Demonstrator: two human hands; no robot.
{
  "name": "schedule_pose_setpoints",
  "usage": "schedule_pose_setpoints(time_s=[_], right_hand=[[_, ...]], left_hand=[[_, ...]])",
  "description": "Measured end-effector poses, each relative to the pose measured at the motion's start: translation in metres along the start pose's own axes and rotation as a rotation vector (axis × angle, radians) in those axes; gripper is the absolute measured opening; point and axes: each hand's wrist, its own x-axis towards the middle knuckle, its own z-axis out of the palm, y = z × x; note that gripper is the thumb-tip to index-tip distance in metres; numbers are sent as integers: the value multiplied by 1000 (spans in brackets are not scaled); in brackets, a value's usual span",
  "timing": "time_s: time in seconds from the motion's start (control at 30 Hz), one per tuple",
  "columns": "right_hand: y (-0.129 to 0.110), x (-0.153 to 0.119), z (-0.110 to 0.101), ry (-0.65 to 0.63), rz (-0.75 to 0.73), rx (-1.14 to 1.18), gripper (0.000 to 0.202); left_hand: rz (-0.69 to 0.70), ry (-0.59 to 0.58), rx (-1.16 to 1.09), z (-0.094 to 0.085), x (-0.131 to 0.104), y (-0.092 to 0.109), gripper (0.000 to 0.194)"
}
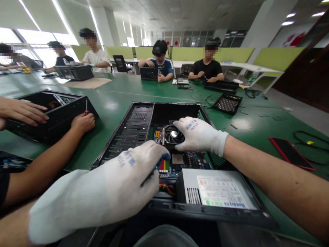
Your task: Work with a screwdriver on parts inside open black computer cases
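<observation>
My right hand (196, 134), in a white glove, grips a CPU cooler (172, 134) with a black fan by its right side. It is held over the motherboard (189, 159) in an open black computer case (138, 120). Just below it shows a square metal-topped chip (178, 159). My left hand (140, 168), gloved as well, is curled beside the coloured memory slots (163, 166); what its fingertips hold, if anything, is hidden. Thin wires run near the cooler's left edge. A silver power supply (216, 188) fills the case's near right corner.
At left, a co-worker's hands rest at another black case (51, 116), one with a screwdriver (86, 108). Right of my case lie a red-edged black panel (291, 152), a black cable (308, 142) and a tray (227, 103). Other people sit across the green table (115, 94).
</observation>
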Motion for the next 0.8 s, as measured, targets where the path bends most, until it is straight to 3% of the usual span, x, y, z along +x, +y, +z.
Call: schedule_pose_setpoints(time_s=[0.07, 0.13, 0.33, 0.47, 0.6, 0.8], right_hand=[[6, 10, -3, 6, -4, 28, 54], [12, 21, -6, 12, -11, 59, 57], [15, 39, -4, 74, 6, 88, 71], [8, 34, 5, 138, 3, 110, 73], [8, 29, 10, 195, -13, 141, 76], [11, 27, 12, 230, -24, 180, 78]], left_hand=[[138, -223, -19, 14, 24, 2, 26], [174, -339, 32, 34, 47, 0, 22], [87, -611, 214, 89, 107, 2, 25], [64, -747, 266, 111, 131, 2, 34], [71, -814, 274, 123, 144, 1, 43], [85, -679, 187, 152, 149, -16, 72]])
